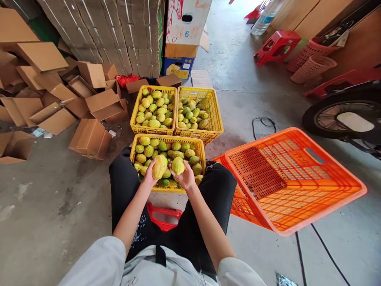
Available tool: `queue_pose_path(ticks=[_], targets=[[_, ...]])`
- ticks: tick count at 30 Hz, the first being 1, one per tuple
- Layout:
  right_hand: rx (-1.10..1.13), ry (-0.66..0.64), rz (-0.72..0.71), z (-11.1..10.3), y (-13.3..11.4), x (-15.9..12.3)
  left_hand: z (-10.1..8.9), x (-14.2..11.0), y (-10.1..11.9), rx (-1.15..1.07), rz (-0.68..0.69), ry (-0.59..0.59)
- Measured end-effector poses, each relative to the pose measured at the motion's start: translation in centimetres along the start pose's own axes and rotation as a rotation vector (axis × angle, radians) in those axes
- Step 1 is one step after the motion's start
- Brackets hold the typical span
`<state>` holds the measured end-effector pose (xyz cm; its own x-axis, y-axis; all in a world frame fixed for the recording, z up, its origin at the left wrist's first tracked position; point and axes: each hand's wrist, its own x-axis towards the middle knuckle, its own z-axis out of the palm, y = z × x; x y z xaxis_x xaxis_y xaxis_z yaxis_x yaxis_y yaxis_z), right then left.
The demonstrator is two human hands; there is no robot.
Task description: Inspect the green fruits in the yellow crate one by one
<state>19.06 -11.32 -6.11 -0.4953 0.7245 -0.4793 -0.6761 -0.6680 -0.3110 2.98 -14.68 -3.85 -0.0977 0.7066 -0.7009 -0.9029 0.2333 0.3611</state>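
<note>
My left hand [151, 171] is closed round a large, lumpy yellow fruit [159, 166], oval and melon-like. A smaller, rounder yellow-green fruit [177, 165] sits in the closed fingers of my right hand [187, 176]. Both hands are held side by side over a yellow crate [203, 153] between my knees. Inside it lie many yellow and green fruits [149, 151], some of them striped; my hands hide part of them. Just beyond stand two more yellow crates of the same fruit, one at left [133, 115] and one at right [218, 115], the right one less full.
A tilted orange crate [297, 178] stands by my right knee. Loose cardboard boxes [92, 137] are heaped at left, before stacked flattened cardboard [119, 35]. A motorbike wheel [336, 115], a red stool [276, 45] and pink baskets [312, 67] are at right. Black cables [300, 254] cross the floor.
</note>
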Motion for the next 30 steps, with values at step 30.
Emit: queue_pose_path(ticks=[30], targets=[[0.127, 0.093, -0.147, 0.5, -0.2, -0.3, 0.3, -0.9, 0.8, -0.238, 0.042, -0.204]])
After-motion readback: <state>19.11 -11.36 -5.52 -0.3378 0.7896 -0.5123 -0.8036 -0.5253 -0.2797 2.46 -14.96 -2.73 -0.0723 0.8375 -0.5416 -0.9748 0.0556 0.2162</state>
